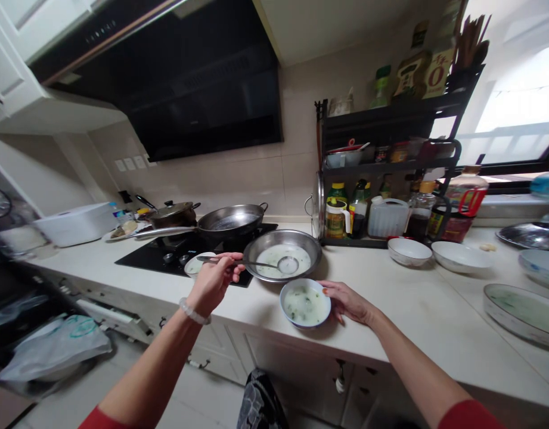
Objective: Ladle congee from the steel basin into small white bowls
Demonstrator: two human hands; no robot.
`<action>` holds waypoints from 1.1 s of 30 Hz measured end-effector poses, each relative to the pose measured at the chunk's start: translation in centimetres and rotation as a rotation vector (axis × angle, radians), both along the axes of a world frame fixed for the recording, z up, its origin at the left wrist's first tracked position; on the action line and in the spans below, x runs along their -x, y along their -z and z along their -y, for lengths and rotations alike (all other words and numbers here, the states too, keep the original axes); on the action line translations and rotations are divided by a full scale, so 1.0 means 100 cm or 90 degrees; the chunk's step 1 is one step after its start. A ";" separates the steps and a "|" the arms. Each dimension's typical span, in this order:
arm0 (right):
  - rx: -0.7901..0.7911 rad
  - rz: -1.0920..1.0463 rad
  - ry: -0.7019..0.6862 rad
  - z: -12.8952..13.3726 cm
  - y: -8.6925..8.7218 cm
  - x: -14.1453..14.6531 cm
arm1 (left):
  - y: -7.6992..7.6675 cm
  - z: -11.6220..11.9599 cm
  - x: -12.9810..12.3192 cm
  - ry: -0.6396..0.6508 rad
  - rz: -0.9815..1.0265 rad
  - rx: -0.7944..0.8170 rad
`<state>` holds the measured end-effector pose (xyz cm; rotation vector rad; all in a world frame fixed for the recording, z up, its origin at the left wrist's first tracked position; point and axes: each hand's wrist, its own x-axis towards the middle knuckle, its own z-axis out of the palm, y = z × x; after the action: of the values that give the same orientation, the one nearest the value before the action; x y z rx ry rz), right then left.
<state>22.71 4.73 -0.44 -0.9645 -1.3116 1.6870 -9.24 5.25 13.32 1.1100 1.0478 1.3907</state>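
Note:
My left hand (217, 279), with a beaded bracelet at the wrist, is closed around the handle of a metal ladle (288, 264). The ladle's head rests in pale, milky soup with green bits inside a wide steel basin (316, 250). In front of the basin, a small bowl (302, 326) of the same soup stands near the counter's front edge. My right hand (348, 301) grips this bowl by its right side, thumb at the rim and fingers below. Partly behind my left hand, another small bowl (189, 269) with pale contents sits by the hob.
A steel wok (232, 220) and a lidded pot (173, 213) occupy the black hob (140, 260). To the right are two white bowls (408, 252) (462, 257) and a large dish (489, 298) of soup. Behind them stands a black rack (390, 164) of bottles.

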 end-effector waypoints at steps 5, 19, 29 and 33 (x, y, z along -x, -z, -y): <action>-0.005 -0.009 0.002 -0.001 0.003 0.000 | 0.003 0.022 -0.009 0.076 -0.049 0.019; -0.002 -0.007 0.000 0.000 0.002 0.000 | 0.014 0.059 -0.004 0.294 -0.437 -0.276; -0.002 -0.003 0.007 0.000 0.000 0.000 | 0.016 0.030 0.000 0.114 -0.028 -0.050; -0.004 -0.002 0.000 0.001 0.000 0.000 | 0.016 0.006 0.004 0.044 0.009 -0.023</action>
<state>22.68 4.66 -0.48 -0.9579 -1.3144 1.6837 -9.68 4.61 11.74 1.1508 0.9687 1.3646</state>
